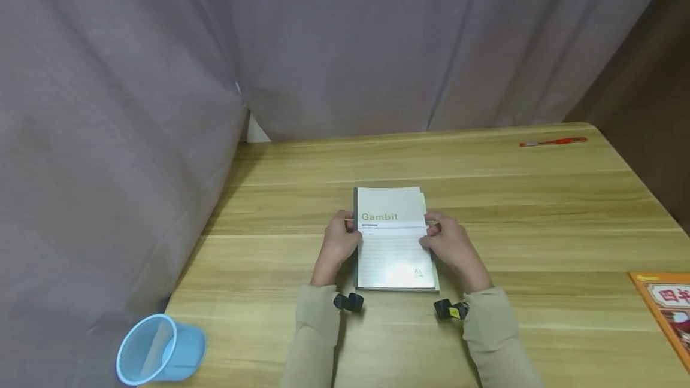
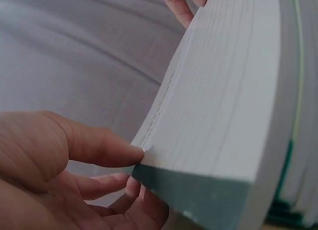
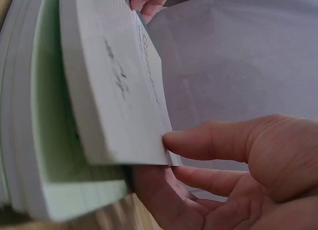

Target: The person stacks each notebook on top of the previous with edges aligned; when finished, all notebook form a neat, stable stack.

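Note:
A white notebook with "Gambit" on its cover and a dark spine lies uppermost on a stack of other books, in front of me on the table. My left hand pinches its spine side, thumb on the cover and fingers below. On the opposite edge, my right hand pinches it in the same way. In the right wrist view, handwriting shows on the notebook's page edges, and a pale green sheet lies beneath it, apart at the near corner. Much of the lower stack is hidden in the head view.
A red pen lies at the back right of the wooden table. An orange-bordered book is at the right edge. A blue basket stands at the lower left. Grey curtains hang behind and at the left.

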The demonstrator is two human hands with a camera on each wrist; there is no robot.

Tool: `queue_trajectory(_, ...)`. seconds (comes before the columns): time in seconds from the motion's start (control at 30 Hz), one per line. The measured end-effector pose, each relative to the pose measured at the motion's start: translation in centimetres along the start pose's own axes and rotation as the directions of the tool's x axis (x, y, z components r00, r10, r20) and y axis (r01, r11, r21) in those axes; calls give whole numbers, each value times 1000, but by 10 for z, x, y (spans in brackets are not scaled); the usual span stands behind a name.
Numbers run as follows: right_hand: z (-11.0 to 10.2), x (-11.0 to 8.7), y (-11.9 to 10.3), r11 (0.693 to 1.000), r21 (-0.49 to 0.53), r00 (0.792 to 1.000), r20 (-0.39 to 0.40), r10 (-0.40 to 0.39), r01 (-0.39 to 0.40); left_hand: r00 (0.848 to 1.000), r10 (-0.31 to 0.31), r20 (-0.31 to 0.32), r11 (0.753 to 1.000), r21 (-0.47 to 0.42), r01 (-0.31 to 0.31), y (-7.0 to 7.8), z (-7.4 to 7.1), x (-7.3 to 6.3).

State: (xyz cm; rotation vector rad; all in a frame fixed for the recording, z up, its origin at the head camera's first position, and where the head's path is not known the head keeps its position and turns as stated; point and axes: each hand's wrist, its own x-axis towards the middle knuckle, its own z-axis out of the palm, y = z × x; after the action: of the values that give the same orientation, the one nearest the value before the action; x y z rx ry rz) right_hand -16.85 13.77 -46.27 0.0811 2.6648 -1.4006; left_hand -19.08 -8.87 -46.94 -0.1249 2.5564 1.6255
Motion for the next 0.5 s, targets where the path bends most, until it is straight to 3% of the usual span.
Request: queue_trajectory(0.5, -6, -4, 10, 998, 35, 999, 4, 44, -44, 998, 65, 3, 994, 84, -65, -2, 11, 2)
